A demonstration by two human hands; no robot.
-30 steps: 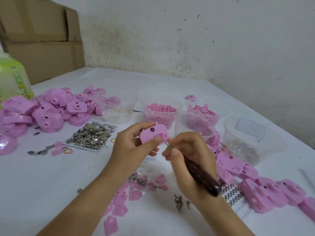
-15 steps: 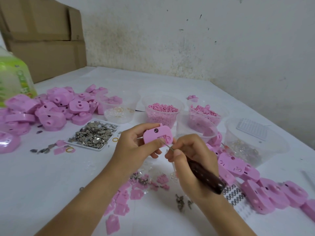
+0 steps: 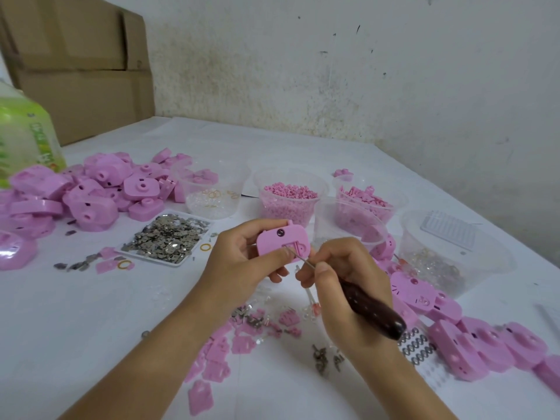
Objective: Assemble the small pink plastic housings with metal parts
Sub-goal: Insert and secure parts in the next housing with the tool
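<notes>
My left hand grips a small pink housing above the table, thumb on its lower edge, its open inner side facing me. My right hand holds a pick tool with a dark wooden handle. The thin metal tip reaches into the housing's recess. A white tray of small metal parts lies to the left. Small pink covers and loose metal bits lie under my wrists.
A pile of pink housings sits at the left, another row at the right. Clear tubs hold rings, pink pellets, pink clips and clear parts. Cardboard boxes and a green bottle stand far left.
Both hands and the housing stay together with hardly any shift. The tool tip remains at the housing's recess; the view has drifted slightly.
</notes>
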